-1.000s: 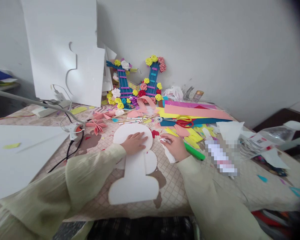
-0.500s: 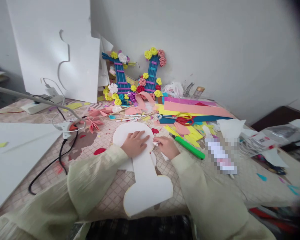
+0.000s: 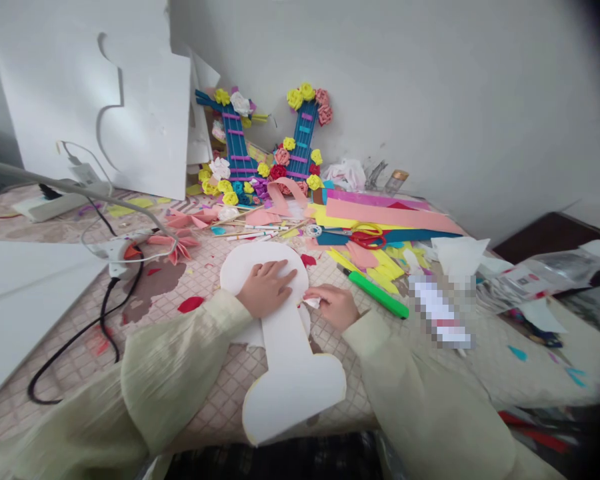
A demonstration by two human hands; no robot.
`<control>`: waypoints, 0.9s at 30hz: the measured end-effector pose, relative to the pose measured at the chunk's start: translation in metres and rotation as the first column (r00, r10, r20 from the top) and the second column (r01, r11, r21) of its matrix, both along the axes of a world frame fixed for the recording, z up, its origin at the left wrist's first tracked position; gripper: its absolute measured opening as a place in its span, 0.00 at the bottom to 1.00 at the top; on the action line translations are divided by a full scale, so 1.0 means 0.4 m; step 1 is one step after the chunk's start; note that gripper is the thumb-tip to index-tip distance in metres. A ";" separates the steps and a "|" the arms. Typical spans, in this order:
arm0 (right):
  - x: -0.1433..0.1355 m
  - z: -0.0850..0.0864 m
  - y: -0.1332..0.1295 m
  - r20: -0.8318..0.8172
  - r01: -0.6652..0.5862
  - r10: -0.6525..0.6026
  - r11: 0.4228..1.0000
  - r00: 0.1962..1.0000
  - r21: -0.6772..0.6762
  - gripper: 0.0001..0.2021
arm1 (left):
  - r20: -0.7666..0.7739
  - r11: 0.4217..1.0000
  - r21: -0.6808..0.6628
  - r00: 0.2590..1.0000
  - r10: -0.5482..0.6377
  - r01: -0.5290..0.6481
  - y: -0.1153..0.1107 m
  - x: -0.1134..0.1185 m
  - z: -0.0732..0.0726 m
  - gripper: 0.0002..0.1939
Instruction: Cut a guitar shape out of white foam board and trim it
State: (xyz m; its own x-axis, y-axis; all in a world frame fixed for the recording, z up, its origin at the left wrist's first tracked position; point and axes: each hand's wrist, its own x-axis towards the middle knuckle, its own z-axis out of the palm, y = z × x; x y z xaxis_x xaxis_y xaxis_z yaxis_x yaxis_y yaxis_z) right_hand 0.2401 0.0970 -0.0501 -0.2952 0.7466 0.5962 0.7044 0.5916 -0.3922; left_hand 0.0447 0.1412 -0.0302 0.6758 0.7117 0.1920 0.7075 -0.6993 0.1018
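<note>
A white board cutout (image 3: pixel 290 393) with rounded ends and a narrower neck lies on the table in front of me. My left hand (image 3: pixel 266 288) rests flat on its upper round part, fingers spread. At the right edge of the cutout, where the round part meets the neck, my right hand (image 3: pixel 334 305) pinches a small crumpled white piece (image 3: pixel 312 302), perhaps paper. The fingertips are close against that edge. Under the cutout, another white sheet (image 3: pixel 254 335) partly shows. To the right of my right hand lies a green utility knife (image 3: pixel 379 294).
Red-handled scissors (image 3: pixel 368 236) lie on coloured paper strips (image 3: pixel 387 212) farther back. Two flower-covered guitar shapes (image 3: pixel 300 143) lean on the wall. On the left are a glue gun (image 3: pixel 125 252) with a black cord, a power strip (image 3: pixel 63 202) and a large white board (image 3: pixel 25 293).
My right hand has slid a little down and toward me along the cutout's edge with the white piece. My left hand stays pressed on the board. The view has shifted slightly.
</note>
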 end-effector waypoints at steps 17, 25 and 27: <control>0.000 0.008 0.061 -0.047 0.011 -0.013 0.999 0.999 -0.051 0.19 | 0.007 1.000 0.012 1.000 -0.010 0.010 0.000 0.000 -0.004 0.22; -0.011 0.010 0.022 -0.169 -0.011 -0.022 0.982 0.985 -0.189 0.16 | 0.015 1.000 0.008 1.000 -0.010 0.010 0.000 -0.002 -0.002 0.22; -0.012 0.007 -0.002 -0.223 -0.008 -0.044 0.974 0.974 -0.225 0.11 | 0.017 1.000 0.008 1.000 -0.009 0.009 -0.002 -0.002 0.000 0.22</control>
